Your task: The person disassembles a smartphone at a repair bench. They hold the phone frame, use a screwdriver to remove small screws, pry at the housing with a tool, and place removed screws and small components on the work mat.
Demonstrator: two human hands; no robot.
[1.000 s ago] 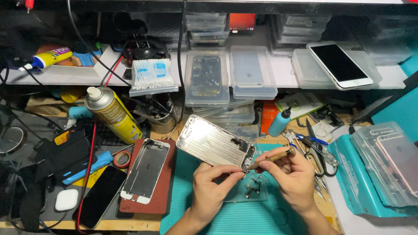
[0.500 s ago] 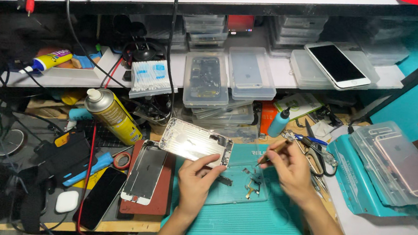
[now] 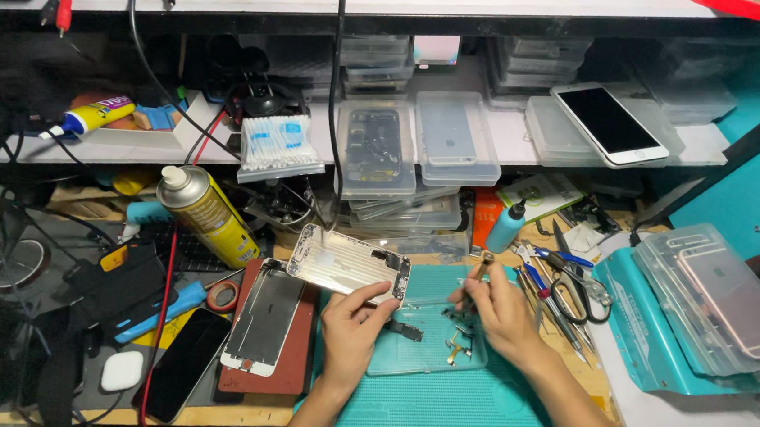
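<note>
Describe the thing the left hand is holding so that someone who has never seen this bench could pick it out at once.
Start at the teal work mat at the bench's front edge. Just above its left corner, the left hand pinches a silver metal phone housing by its lower right edge, tilted and lifted off the bench. Unlike the white-framed screen panel lying flat on the reddish-brown pad beside it, it is a bare metal shell with its inside showing.

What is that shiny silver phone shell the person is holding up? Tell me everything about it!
The silver phone shell is a flat, rounded-corner rectangle that looks like metal, open side up, with small dark parts and a hole near its right end. No screen is on it. It tilts, raised above the teal mat, with its left end toward the yellow spray can. The left hand pinches its lower right corner. The right hand, holding a small tool beside it, does not touch it.
</note>
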